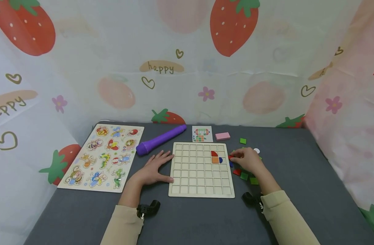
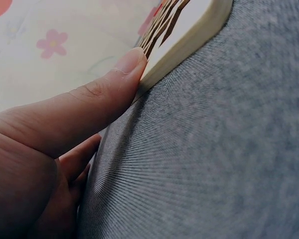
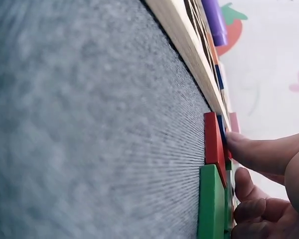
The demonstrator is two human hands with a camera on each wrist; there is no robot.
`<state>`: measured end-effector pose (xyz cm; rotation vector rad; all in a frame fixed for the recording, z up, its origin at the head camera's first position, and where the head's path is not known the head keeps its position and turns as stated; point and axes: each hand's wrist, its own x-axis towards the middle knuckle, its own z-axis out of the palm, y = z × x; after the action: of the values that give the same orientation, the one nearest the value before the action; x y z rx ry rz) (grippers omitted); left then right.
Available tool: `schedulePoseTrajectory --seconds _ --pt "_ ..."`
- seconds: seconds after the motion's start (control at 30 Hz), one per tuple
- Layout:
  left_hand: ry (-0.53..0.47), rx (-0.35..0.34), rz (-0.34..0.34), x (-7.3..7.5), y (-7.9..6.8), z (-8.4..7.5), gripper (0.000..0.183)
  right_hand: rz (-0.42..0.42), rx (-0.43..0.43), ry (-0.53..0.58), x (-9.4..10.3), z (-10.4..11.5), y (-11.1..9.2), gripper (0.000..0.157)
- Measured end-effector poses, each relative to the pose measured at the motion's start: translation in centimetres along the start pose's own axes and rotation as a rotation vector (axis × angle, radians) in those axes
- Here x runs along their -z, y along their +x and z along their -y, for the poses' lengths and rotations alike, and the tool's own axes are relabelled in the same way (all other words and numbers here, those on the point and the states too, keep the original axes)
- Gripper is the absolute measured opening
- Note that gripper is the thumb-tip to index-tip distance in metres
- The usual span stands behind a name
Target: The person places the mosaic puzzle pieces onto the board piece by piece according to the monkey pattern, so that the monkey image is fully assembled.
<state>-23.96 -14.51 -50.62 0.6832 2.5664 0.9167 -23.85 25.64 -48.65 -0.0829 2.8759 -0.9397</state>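
Note:
A wooden grid board [image 1: 193, 174] lies in front of me, holding a red curved piece [image 1: 214, 153], an orange square [image 1: 215, 160] and a blue rounded piece [image 1: 221, 160]. My left hand [image 1: 151, 170] is spread out at the board's left side, its thumb [image 2: 117, 82] against the edge. Just off the right edge, my right hand [image 1: 248, 160] pinches a small red piece [image 1: 230, 157] between thumb and fingertips, which partly cover it. Below those fingers lie a blue piece [image 1: 231, 164], a red tile [image 3: 213, 142] and a green tile [image 3: 211, 201].
Beyond the board are a pattern card [image 1: 202, 134], a pink block [image 1: 222, 136] and a purple microphone-shaped stick [image 1: 160, 139]. An insect picture board [image 1: 102, 156] lies at left. Another green tile [image 1: 243, 141] and a white round piece [image 1: 256, 150] sit around the right hand.

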Motion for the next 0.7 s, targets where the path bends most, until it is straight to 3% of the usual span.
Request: schedulePoseTrajectory --seconds 0.23,0.5,0.7 --pt "0.009 0.004 -0.001 -0.1 0.0 0.0 0.098 -0.009 -0.051 0.038 0.1 -0.2 0.1 0.018" --pt "0.015 0.004 -0.003 -0.1 0.0 -0.1 0.098 -0.007 -0.079 0.078 0.9 0.5 -0.7 0.019" --pt "0.014 0.004 -0.005 -0.1 0.0 -0.1 0.098 0.019 -0.044 0.124 1.1 1.5 -1.5 0.018"
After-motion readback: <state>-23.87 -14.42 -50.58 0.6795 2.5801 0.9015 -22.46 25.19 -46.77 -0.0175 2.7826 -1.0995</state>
